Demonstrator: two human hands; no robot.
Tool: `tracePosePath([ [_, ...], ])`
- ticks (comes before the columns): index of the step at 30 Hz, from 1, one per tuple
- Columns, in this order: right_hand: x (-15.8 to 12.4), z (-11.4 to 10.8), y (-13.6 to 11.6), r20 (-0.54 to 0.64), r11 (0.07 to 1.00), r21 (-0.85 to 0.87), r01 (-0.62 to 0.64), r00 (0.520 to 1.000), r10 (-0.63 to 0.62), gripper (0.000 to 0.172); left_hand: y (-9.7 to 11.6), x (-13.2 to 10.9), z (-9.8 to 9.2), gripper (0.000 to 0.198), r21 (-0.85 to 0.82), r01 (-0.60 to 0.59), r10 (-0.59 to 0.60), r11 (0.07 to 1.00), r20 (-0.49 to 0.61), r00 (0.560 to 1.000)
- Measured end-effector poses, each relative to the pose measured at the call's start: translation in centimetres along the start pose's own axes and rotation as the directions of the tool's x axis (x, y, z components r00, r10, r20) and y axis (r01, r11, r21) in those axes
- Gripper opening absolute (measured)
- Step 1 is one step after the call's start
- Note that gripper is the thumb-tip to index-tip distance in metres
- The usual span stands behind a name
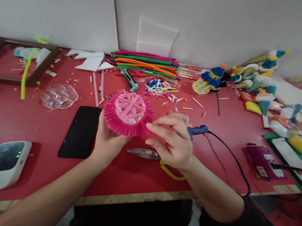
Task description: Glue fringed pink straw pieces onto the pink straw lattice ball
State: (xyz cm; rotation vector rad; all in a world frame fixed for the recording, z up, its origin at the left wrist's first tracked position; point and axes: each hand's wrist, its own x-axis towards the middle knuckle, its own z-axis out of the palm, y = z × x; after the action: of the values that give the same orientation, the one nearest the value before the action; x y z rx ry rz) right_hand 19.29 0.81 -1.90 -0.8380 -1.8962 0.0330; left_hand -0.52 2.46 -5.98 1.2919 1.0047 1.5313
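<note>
My left hand (109,137) grips a round pink craft piece (130,108) from below and holds it above the table. The piece has a pleated magenta rim and pale pink strips crossing at its centre. My left fingers are partly hidden behind it. Just to its right is my right hand (173,137), its fingers apart and the fingertips close to the rim; whether they touch it I cannot tell. Scissors (145,154) with yellow handles lie below my right hand, partly covered by it. A blue glue gun (198,129) with a black cable rests behind that hand.
Pipe cleaners (145,64) lie along the wall, with a green utility knife (129,80) and cut scraps (161,88) in front. A black phone (80,132) and a white device (8,164) lie left. On the right are a purple power block (266,163) and small figures (264,98).
</note>
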Motion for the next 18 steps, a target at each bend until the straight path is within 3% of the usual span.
tracePosePath([
  [6,-0.22,-0.11,0.6,0.035,0.996,-0.063,0.064,0.997,-0.062,0.025,-0.11,-0.01,0.09,0.086,-0.032,-0.032,0.033,0.999,0.015,0.999],
  [18,0.08,-0.35,0.39,0.022,0.987,-0.081,0.142,0.99,-0.14,0.013,0.54,-0.39,0.61,0.082,-0.13,0.056,-0.059,0.99,-0.021,0.998],
])
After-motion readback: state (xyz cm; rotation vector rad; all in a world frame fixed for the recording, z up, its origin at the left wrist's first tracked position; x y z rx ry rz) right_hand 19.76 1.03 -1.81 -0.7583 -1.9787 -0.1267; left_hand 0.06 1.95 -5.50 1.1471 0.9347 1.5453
